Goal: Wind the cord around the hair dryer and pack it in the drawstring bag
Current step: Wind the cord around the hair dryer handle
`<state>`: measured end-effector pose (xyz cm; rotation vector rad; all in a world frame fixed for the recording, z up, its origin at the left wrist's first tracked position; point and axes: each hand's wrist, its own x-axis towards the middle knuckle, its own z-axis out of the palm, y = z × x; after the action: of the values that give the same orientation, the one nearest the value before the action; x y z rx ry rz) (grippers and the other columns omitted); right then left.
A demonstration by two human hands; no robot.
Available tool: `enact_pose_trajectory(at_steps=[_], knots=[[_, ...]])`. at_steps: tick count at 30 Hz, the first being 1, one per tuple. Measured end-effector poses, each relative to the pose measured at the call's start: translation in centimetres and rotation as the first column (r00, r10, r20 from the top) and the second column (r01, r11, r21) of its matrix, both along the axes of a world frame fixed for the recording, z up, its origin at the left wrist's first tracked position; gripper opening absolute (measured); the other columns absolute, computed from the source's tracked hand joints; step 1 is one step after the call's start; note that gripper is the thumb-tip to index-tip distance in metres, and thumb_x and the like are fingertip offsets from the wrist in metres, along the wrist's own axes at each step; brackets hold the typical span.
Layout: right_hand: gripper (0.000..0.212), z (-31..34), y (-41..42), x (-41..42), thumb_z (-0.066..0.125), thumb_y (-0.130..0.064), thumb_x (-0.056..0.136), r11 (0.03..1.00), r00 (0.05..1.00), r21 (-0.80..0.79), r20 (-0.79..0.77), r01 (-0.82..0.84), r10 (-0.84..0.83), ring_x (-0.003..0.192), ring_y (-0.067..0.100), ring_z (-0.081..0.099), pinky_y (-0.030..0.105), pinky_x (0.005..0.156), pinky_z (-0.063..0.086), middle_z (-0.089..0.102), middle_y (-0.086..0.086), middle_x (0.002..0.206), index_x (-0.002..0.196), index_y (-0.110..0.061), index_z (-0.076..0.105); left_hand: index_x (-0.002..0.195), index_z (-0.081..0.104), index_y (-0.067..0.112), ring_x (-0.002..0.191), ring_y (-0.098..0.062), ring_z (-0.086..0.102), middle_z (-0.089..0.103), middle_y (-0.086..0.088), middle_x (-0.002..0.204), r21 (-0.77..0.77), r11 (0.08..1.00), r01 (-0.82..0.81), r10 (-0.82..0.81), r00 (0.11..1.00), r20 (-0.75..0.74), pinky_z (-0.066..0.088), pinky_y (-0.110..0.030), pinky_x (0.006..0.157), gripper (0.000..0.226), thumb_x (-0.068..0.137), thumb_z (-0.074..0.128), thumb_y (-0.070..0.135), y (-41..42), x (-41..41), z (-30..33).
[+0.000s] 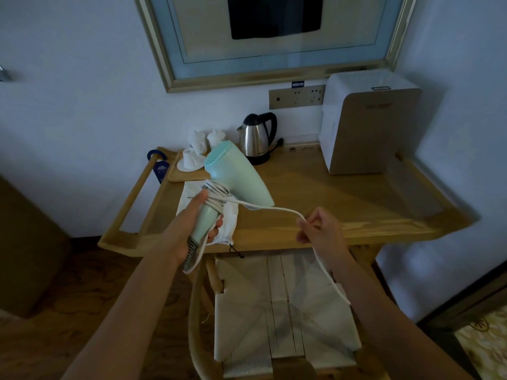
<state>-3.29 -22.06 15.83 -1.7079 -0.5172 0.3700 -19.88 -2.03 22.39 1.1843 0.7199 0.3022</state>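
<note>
Curled round the handle, our left hand [201,218] held the hair dryer [233,179] above the near edge of the table [315,198], thumb pressed on the coils already wound at the top of the handle. Our right hand [322,231] pinched the cord [274,209] between thumb and fingertips, off to the right and well apart from the dryer, with a free span running taut-ish between them and the remaining length hanging down past our right forearm toward the chair seat [285,305].

To do this winding well, we judged we should keep light tension on the span, lay each turn just beside the last one down the handle, and hold the thumb on the coils so they did not slip loose.

The handle's long axis ran from low and near us up and away, its cord end toward us; the barrel crossed it, nozzle aimed right and down, the rear grille up and to the left.

Beneath the dryer the white drawstring bag [229,229] lay flat on the table, its gathered mouth toward us. Further back stood a kettle [256,138] and cups [197,149]
</note>
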Motion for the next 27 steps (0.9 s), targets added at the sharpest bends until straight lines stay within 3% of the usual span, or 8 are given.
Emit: enact_pose_trajectory(at_steps=[3,7,9,11,13,17,21,27], knots=[[0.016,-1.1,-1.2,-1.0,0.061,-0.022,0.083,0.991,0.941,-0.065,0.328,0.114,-0.087,0.051,0.010,0.053,0.019,0.051,0.042,0.058,-0.004,0.063,0.072,-0.018,0.051,0.088,0.064,0.008,0.045,-0.012,0.053,0.062,-0.008,0.063,-0.044,0.999,0.008,-0.006,0.999,0.042,0.045,-0.018,0.039,0.048,0.088,0.047,0.053,-0.2,0.2,0.3],[0.019,-3.7,-1.9,-3.4,0.052,-0.022,0.084,0.973,0.545,0.057,0.820,0.225,-0.175,0.062,0.001,0.043,0.006,0.063,0.038,0.054,-0.004,0.074,0.071,-0.008,0.057,0.093,0.061,0.006,0.044,-0.012,0.053,0.062,-0.007,0.062,-0.078,0.997,0.027,-0.019,0.995,0.093,0.044,-0.018,0.038,0.047,0.089,0.046,0.051,-0.7,0.8,0.7],[0.013,-4.6,-1.5,-4.8,0.058,-0.018,0.082,0.984,0.732,-0.015,0.670,0.178,-0.122,0.069,0.000,0.047,0.000,0.070,0.037,0.053,-0.009,0.081,0.072,-0.011,0.055,0.091,0.061,0.006,0.044,-0.012,0.053,0.061,-0.007,0.063,-0.093,0.993,0.068,-0.058,0.993,0.105,0.044,-0.019,0.038,0.047,0.088,0.046,0.051,-1.2,1.2,1.0],[0.012,-4.1,-0.7,-5.5,0.064,-0.012,0.082,0.998,0.987,-0.064,0.157,-0.028,0.038,0.072,0.008,0.058,0.006,0.063,0.046,0.061,-0.003,0.084,0.082,-0.018,0.054,0.086,0.062,0.006,0.043,-0.012,0.051,0.060,-0.007,0.061,-0.085,0.989,0.122,-0.112,0.987,0.120,0.043,-0.018,0.037,0.048,0.090,0.044,0.050,-1.7,1.5,1.3],[0.034,-3.0,-0.3,-5.2,0.064,-0.007,0.083,0.949,0.929,0.103,-0.199,-0.298,0.313,0.093,0.007,0.061,0.012,0.069,0.051,0.060,0.002,0.110,0.110,-0.022,0.051,0.084,0.063,0.007,0.041,-0.013,0.048,0.058,-0.008,0.060,-0.052,0.987,0.153,-0.147,0.983,0.106,0.041,-0.018,0.037,0.048,0.091,0.041,0.049,-2.3,1.8,1.5],[0.042,1.1,1.0,-4.6,0.045,-0.042,0.093,0.861,0.858,0.120,-0.094,-0.494,0.505,0.122,-0.003,0.044,0.000,0.080,0.039,0.049,-0.018,0.131,0.133,-0.029,0.046,0.088,0.063,0.007,0.048,-0.018,0.047,0.059,-0.013,0.067,0.053,0.985,0.164,-0.165,0.986,0.013,0.040,-0.020,0.039,0.046,0.090,0.045,0.048,-3.1,2.3,1.7],[0.028,3.0,2.4,-5.2,0.038,-0.026,0.098,0.803,0.810,0.178,-0.050,-0.568,0.584,0.081,0.012,0.064,0.017,0.076,0.048,0.066,0.002,0.085,0.094,-0.014,0.062,0.094,0.061,0.003,0.051,-0.022,0.045,0.057,-0.018,0.070,0.076,0.984,0.160,-0.159,0.987,-0.013,0.040,-0.020,0.038,0.044,0.090,0.044,0.044,-3.8,2.3,1.7],[0.025,1.1,1.0,-5.4,0.048,-0.028,0.092,0.743,0.752,0.339,-0.135,-0.576,0.645,0.044,0.004,0.033,0.016,0.043,0.029,0.045,-0.010,0.053,0.076,-0.020,0.065,0.094,0.061,0.005,0.046,-0.019,0.049,0.057,-0.018,0.072,0.073,0.987,0.144,-0.144,0.990,0.003,0.040,-0.020,0.039,0.033,0.092,0.045,0.034,-4.1,1.6,1.5]])
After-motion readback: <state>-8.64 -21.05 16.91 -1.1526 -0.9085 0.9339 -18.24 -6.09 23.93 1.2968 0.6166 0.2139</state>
